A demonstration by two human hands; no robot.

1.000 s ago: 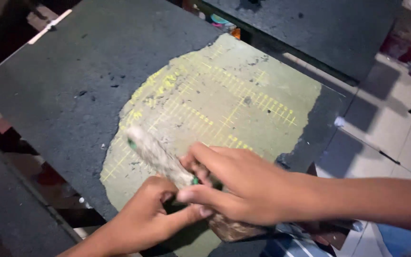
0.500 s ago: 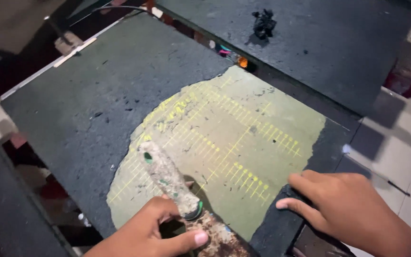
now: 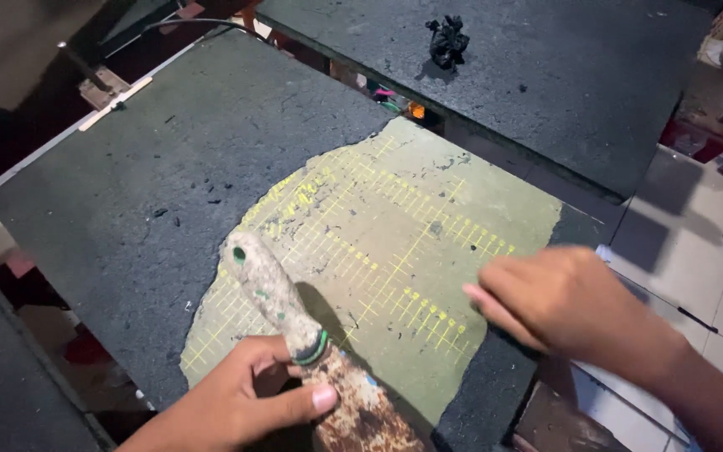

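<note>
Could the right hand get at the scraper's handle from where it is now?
Probably yes. The right hand hovers over the green mat, with nothing between it and the scraper's handle; the left hand grips only near the rusty blade.

No packages, labels, signs or screens clearly in view.

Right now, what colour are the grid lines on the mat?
Yellow lines on the worn green mat, in the head view.

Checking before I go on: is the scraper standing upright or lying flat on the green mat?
Lying flat: the scraper rests on the green mat, handle pointing away, the left hand touching its rusty blade end.
</note>
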